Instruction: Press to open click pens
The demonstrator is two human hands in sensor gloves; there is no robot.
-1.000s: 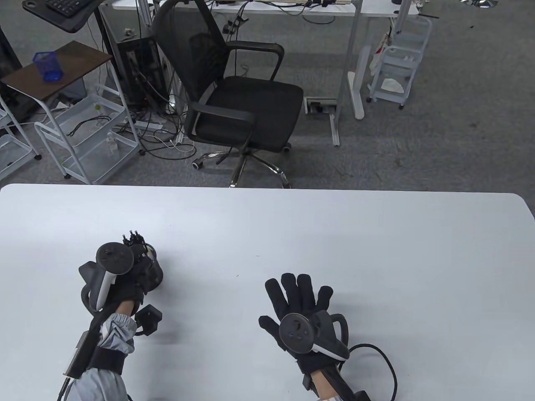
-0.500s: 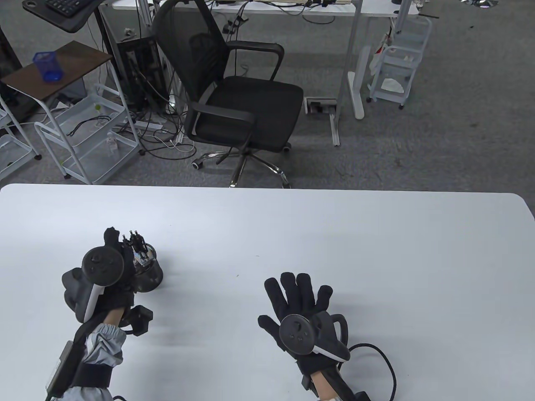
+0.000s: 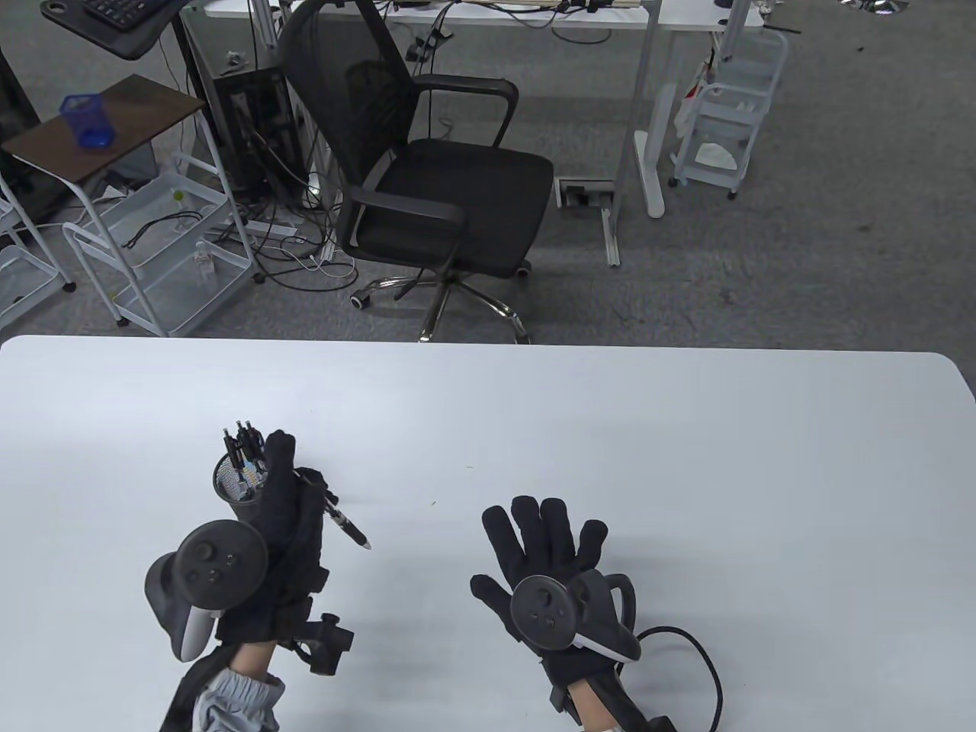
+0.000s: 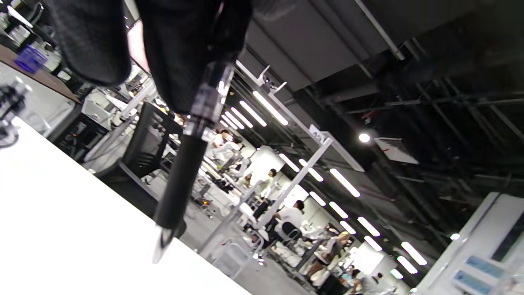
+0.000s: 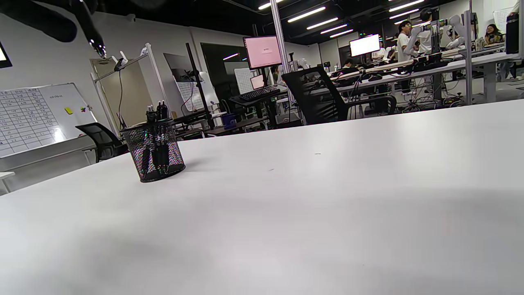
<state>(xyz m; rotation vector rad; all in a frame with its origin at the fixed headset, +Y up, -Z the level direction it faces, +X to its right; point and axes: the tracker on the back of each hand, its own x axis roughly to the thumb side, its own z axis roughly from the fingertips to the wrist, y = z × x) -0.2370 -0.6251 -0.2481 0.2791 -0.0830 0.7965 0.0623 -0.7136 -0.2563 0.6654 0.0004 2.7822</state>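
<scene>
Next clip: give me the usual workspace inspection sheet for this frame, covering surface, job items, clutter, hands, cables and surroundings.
Surface: white table, a few tiny specks.
Job's things: black mesh pen cup standing upright with several pens in it; one click pen out of the cup, tip pointing down towards the table.
Clutter: nothing seen on the table.
Hands: left hand grips the click pen beside the cup; right hand rests flat on the table, fingers spread, holding nothing.
Cables: black cable looping on the table from the right wrist.
Surroundings: black office chair, white carts, desks, floor cables beyond the table.
</scene>
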